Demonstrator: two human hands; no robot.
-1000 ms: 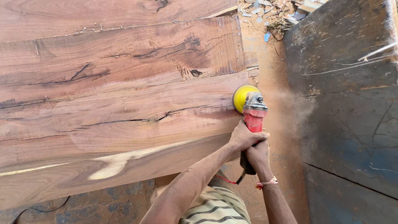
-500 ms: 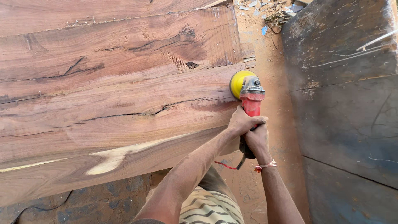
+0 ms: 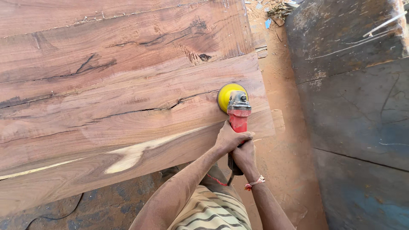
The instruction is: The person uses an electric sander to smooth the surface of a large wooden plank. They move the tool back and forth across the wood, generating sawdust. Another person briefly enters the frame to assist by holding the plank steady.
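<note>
Dusty workshop floor (image 3: pixel 285 140), dark slab (image 3: pixel 353 85) right of the reddish wood slab (image 3: pixel 128 98). Red grinder (image 3: pixel 237 117), yellow disc (image 3: pixel 228 94) pressed near slab's right end, shifted inward from edge. Left hand (image 3: pixel 230 138) and right hand (image 3: pixel 245 155) wrapped tight around grinder handle.

Both arms outstretched, left hand (image 3: pixel 230 139) and right hand (image 3: pixel 245 155) apparently fist-tight, fingers curled

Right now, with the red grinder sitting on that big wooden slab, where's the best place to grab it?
Grip the red grinder by its narrow body behind the yellow disc, coming from the near end. The body points back toward the person, where the left hand and right hand wrap it.
</note>
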